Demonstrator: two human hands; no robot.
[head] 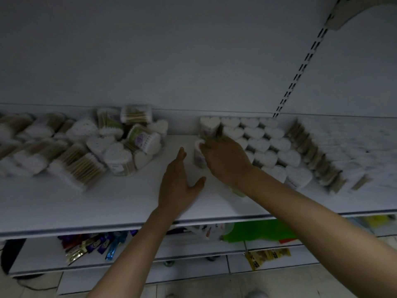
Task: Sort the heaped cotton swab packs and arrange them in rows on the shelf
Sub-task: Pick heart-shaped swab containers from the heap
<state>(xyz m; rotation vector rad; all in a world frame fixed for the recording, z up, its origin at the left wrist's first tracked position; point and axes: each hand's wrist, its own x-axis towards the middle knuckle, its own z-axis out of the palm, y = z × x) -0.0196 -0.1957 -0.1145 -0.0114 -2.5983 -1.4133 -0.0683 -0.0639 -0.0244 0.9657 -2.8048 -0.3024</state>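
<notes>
Many packs [268,147] stand in rows at middle right, a heap [120,147] waits at left, the right hand [225,160] grips one pack [198,157], and the left hand [178,186] holds nothing.

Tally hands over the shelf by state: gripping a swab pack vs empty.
Gripping a pack: 1, the right hand, fingers curled on a heart-shaped pack
Empty, fingers straight: 1, the left hand
Total: 2

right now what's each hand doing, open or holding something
Left hand: open, fingers straight, holding nothing.
Right hand: fingers curled round a heart-shaped swab pack.
</notes>
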